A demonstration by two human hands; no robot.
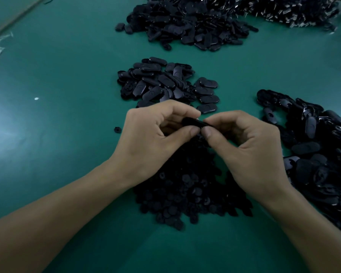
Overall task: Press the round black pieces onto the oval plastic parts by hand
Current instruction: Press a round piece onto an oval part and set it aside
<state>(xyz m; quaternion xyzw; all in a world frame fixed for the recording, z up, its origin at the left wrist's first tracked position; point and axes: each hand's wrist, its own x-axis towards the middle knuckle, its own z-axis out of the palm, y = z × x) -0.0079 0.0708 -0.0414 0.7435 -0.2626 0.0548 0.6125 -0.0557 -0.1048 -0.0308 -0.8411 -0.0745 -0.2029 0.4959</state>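
Both hands meet at the middle of the green table and pinch one black oval plastic part (194, 123) between thumbs and fingertips. My left hand (156, 138) holds its left end, my right hand (248, 146) its right end; the two thumb tips nearly touch under it. Whether a round piece sits on it is hidden by the fingers. Beneath the hands lies a heap of small round black pieces (185, 190). Just beyond the hands is a pile of oval parts (165, 83). A second pile of oval parts (319, 154) lies to the right.
A large heap of black parts (185, 22) spreads along the far edge, with another heap (295, 10) at the far right. One stray round piece (117, 129) lies left of my left hand. A pale strip (14, 18) crosses the far left corner of the green table (57, 95).
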